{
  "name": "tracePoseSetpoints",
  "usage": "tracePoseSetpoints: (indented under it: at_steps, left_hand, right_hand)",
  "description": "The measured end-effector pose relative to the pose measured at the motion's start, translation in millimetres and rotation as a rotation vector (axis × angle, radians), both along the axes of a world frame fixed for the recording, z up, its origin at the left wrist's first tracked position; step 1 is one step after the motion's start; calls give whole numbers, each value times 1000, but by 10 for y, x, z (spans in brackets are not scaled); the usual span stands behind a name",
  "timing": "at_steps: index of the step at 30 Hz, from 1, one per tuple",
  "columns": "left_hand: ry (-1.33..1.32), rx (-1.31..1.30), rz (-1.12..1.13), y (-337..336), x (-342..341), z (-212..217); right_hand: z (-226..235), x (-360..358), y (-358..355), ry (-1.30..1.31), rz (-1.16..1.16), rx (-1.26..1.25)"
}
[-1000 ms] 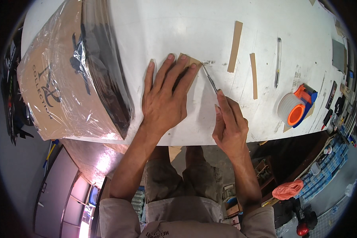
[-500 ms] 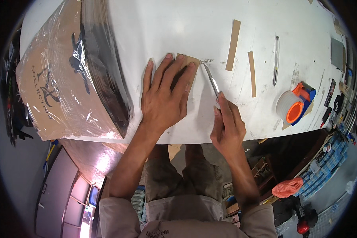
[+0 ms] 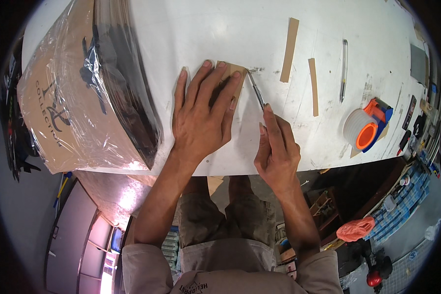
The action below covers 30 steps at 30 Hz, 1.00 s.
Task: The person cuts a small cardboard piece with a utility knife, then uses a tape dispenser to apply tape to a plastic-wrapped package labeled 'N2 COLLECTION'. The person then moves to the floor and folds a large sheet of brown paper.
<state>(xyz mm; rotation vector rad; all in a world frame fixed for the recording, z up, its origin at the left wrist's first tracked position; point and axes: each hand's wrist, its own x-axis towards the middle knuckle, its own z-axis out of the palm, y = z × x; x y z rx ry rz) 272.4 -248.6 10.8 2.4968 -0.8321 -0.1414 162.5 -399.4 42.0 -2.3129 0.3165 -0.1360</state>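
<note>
Cardboard piece (image 3: 229, 73) pinned flat under your left hand (image 3: 203, 115); right hand (image 3: 275, 147) pinches craft knife (image 3: 256, 89), blade at 12 o'clock edge, cut looks barely begun.

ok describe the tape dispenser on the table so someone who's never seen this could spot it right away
Start at the white worktable and go to its right end, past the right hand that holds a thin knife. Near the table's front edge lies the tape dispenser, a fat whitish roll with a bright orange core in an orange-and-blue holder. Its neighbours, two brown strips and a pen, are flat and thin.
</note>
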Motion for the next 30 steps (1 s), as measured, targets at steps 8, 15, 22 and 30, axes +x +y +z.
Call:
tracePoseSetpoints:
  at_steps: [8,15,22,30]
  left_hand:
    - [-13,-8,-6,-2,13,-10]
    - [-34,-35,-3,-5,-11,-17]
    - [-43,-35,-4,5,1,-29]
    - [-42,-32,0,-2,-6,-21]
  right_hand:
    - [26,-82,50,-22,15,-51]
    - [15,-1,107,-33,-69,0]
    - [-81,-10,148,-80,-64,-14]
    - [-33,-5,196,-31,-48,-22]
